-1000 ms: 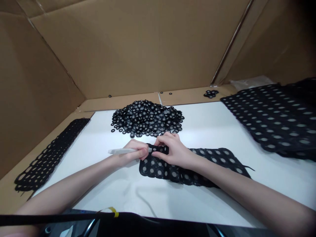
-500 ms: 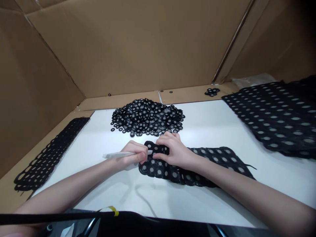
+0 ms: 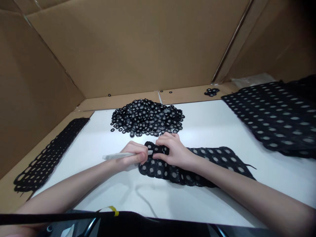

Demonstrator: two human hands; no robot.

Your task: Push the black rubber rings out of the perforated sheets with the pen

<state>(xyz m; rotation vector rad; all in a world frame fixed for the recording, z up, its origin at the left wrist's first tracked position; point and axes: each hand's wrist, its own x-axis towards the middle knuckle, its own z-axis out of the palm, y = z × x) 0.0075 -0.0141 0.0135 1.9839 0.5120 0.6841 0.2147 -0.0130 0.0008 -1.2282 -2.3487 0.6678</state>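
Note:
A slim white pen-like tool (image 3: 118, 155) is gripped in my left hand (image 3: 134, 154), its tip pointing right at a black sheet (image 3: 217, 158) dotted with pale discs. My right hand (image 3: 174, 151) pinches the sheet's left part between thumb and fingers, close beside the tool's tip. The sheet lies crosswise on the white board, its left end bunched or folded under my fingers. Behind both hands rises a heap of small black rings with pale centres (image 3: 146, 117). What exactly the tool's tip touches is too small to tell.
Larger dotted black sheets (image 3: 274, 115) are stacked at the right. A black sheet with holes (image 3: 53, 153) lies along the left edge. A small cluster of rings (image 3: 211, 92) and a few strays sit by the cardboard wall (image 3: 143, 46). A dark strap (image 3: 61, 217) crosses the front.

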